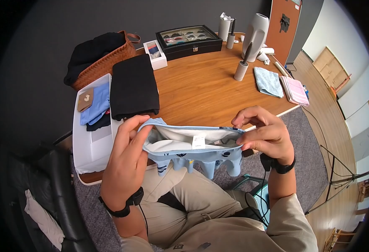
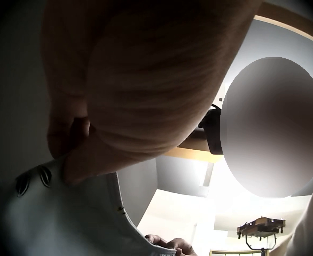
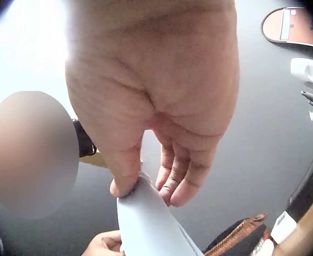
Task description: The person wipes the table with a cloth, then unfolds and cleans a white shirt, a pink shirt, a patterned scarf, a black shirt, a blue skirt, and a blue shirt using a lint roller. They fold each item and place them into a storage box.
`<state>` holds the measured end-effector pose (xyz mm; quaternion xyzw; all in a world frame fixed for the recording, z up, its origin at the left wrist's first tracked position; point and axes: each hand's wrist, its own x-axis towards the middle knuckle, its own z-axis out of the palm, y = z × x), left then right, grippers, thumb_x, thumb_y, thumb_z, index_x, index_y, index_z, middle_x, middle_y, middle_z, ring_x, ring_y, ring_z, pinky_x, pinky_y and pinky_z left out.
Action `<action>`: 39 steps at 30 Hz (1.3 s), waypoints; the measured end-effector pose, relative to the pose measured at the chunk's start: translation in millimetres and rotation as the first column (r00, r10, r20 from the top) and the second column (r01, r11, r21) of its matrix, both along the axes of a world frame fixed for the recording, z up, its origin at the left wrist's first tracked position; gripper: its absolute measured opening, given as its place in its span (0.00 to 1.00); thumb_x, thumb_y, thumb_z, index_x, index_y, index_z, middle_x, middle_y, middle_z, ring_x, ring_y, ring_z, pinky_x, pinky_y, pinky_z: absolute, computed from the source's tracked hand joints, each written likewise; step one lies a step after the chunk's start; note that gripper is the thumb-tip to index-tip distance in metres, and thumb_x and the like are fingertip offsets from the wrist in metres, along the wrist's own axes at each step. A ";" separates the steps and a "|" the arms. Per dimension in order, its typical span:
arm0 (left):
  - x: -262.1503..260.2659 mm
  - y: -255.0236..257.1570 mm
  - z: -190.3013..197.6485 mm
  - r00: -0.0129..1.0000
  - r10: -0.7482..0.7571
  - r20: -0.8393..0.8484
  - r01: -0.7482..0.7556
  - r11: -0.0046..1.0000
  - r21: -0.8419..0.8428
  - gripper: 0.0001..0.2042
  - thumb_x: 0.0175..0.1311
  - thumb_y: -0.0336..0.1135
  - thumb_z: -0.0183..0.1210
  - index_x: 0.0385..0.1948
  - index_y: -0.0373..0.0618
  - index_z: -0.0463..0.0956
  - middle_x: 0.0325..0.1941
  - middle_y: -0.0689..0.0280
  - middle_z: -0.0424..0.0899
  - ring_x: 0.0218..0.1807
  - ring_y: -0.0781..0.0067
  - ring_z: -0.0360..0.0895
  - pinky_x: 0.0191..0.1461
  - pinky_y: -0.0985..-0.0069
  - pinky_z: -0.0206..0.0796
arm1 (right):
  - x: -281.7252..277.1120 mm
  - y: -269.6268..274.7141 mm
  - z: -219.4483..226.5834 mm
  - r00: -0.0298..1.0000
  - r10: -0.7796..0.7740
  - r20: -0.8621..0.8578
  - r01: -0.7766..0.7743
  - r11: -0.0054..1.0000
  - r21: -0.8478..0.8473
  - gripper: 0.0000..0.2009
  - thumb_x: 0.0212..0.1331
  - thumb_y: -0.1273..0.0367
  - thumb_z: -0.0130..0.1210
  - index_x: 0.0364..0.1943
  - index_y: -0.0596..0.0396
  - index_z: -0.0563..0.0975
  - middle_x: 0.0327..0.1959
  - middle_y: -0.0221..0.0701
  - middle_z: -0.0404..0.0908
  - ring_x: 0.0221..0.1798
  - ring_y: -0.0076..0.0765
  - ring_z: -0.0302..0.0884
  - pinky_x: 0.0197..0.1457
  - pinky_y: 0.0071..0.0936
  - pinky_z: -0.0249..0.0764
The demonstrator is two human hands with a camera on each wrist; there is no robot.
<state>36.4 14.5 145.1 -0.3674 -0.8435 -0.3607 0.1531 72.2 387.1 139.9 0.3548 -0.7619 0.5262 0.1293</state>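
Observation:
A light blue printed garment [image 1: 180, 156] is stretched wide between both hands, above the person's lap. Its opening faces up, showing a white inside and a white label [image 1: 198, 142]; the lower part hangs in folds. My left hand [image 1: 125, 161] pinches one end of the opening between thumb and fingers. At the opposite end, my right hand [image 1: 268, 133] grips the edge the same way. In the right wrist view the thumb [image 3: 125, 178] presses on the cloth [image 3: 146, 224]. Dark leaf-like prints show on the fabric [image 2: 65, 213] in the left wrist view.
Across the wooden table [image 1: 192, 92] lie a folded black cloth [image 1: 135, 86], a white box [image 1: 93, 153] with folded clothes, a woven basket [image 1: 104, 63] and a black display case [image 1: 188, 44]. Lint rollers [image 1: 241, 69] and folded towels [image 1: 268, 82] sit at the right.

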 end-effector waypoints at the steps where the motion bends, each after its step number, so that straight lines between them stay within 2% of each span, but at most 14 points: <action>1: 0.5 1.1 0.6 1.000 0.000 0.001 0.000 1.000 -0.001 0.27 0.58 0.10 0.57 0.63 0.27 0.77 0.72 0.50 0.75 0.55 0.59 0.79 0.61 0.67 0.73 | -0.5 -0.3 -1.2 1.000 0.007 0.000 -0.007 1.000 0.005 0.08 0.59 0.70 0.75 0.40 0.59 0.92 0.58 0.47 0.83 0.61 0.46 0.84 0.62 0.40 0.83; 3: 1.5 3.7 2.5 0.999 -0.029 -0.013 0.029 1.000 -0.002 0.26 0.60 0.08 0.52 0.63 0.23 0.75 0.72 0.48 0.73 0.52 0.60 0.79 0.59 0.68 0.75 | -0.8 -2.0 -0.4 1.000 0.003 -0.002 -0.003 1.000 0.017 0.09 0.59 0.70 0.75 0.40 0.59 0.92 0.58 0.47 0.83 0.61 0.46 0.84 0.62 0.40 0.83; 14: 2.7 6.9 1.9 0.999 -0.026 -0.044 0.026 1.000 0.001 0.27 0.59 0.07 0.51 0.64 0.23 0.75 0.72 0.48 0.73 0.52 0.59 0.80 0.59 0.67 0.75 | -0.2 -1.7 -1.0 0.999 -0.032 -0.015 0.033 0.995 0.090 0.09 0.59 0.68 0.75 0.40 0.59 0.92 0.56 0.45 0.84 0.59 0.46 0.85 0.62 0.40 0.84; 20: 2.9 8.2 0.4 0.997 -0.042 -0.057 0.042 0.999 -0.002 0.27 0.59 0.06 0.50 0.63 0.23 0.75 0.71 0.47 0.74 0.55 0.56 0.81 0.60 0.66 0.76 | 0.8 -1.9 1.1 0.995 -0.082 -0.050 0.090 0.983 0.162 0.10 0.58 0.67 0.75 0.39 0.57 0.92 0.52 0.41 0.87 0.54 0.43 0.88 0.57 0.35 0.84; 25: 3.2 8.3 0.8 0.997 -0.036 -0.068 0.035 0.999 -0.013 0.27 0.58 0.06 0.50 0.62 0.23 0.76 0.71 0.46 0.75 0.57 0.54 0.82 0.61 0.66 0.76 | 2.6 0.4 1.8 0.993 -0.115 0.022 0.108 0.975 0.193 0.08 0.62 0.69 0.74 0.40 0.59 0.91 0.50 0.41 0.88 0.48 0.42 0.89 0.49 0.33 0.83; 29: 4.4 8.4 0.6 0.998 -0.029 -0.047 0.028 1.000 -0.004 0.26 0.59 0.06 0.49 0.62 0.23 0.76 0.71 0.46 0.75 0.56 0.54 0.82 0.61 0.66 0.76 | 3.4 -1.3 1.5 0.991 -0.129 0.033 0.118 0.967 0.227 0.10 0.63 0.68 0.74 0.41 0.61 0.91 0.48 0.42 0.88 0.45 0.42 0.89 0.46 0.32 0.82; 32: 4.3 9.3 -0.5 0.999 -0.034 -0.023 0.034 0.999 0.004 0.26 0.59 0.06 0.49 0.62 0.24 0.76 0.71 0.46 0.75 0.55 0.54 0.82 0.61 0.66 0.76 | 2.6 -3.3 -2.5 0.990 -0.143 0.012 0.136 0.961 0.239 0.09 0.62 0.72 0.72 0.44 0.59 0.91 0.46 0.41 0.86 0.45 0.41 0.87 0.47 0.32 0.81; 34: 3.9 10.5 -0.2 0.999 -0.043 -0.015 0.043 0.999 0.008 0.26 0.59 0.06 0.49 0.62 0.24 0.76 0.71 0.46 0.74 0.55 0.54 0.82 0.61 0.66 0.76 | 0.3 -3.6 -4.0 0.993 -0.107 -0.040 0.114 0.954 0.278 0.14 0.58 0.77 0.67 0.48 0.55 0.92 0.40 0.36 0.81 0.41 0.39 0.82 0.44 0.33 0.79; 35: 4.2 11.6 1.0 0.998 -0.055 0.015 0.055 0.998 0.002 0.26 0.60 0.06 0.50 0.63 0.24 0.76 0.71 0.47 0.74 0.55 0.54 0.82 0.61 0.66 0.76 | 0.5 -5.2 -2.8 0.993 -0.107 -0.039 0.114 0.954 0.278 0.14 0.58 0.77 0.67 0.48 0.55 0.92 0.40 0.36 0.81 0.41 0.39 0.82 0.44 0.33 0.79; 37: 3.7 13.6 -0.8 0.997 -0.068 0.045 0.068 0.998 -0.003 0.26 0.61 0.06 0.50 0.63 0.24 0.76 0.71 0.47 0.74 0.55 0.55 0.82 0.61 0.66 0.76 | 1.3 -10.5 1.3 0.993 -0.113 -0.019 0.112 0.912 0.395 0.21 0.53 0.79 0.61 0.51 0.50 0.92 0.34 0.34 0.72 0.37 0.37 0.75 0.42 0.35 0.76; 39: 1.6 15.6 -8.3 0.996 -0.084 0.040 0.084 0.996 -0.004 0.28 0.58 0.08 0.49 0.63 0.26 0.77 0.72 0.51 0.74 0.58 0.60 0.80 0.61 0.70 0.73 | -0.6 -15.4 2.1 0.996 -0.084 -0.024 0.086 0.902 0.423 0.24 0.53 0.79 0.60 0.55 0.48 0.91 0.33 0.33 0.71 0.34 0.38 0.73 0.40 0.36 0.75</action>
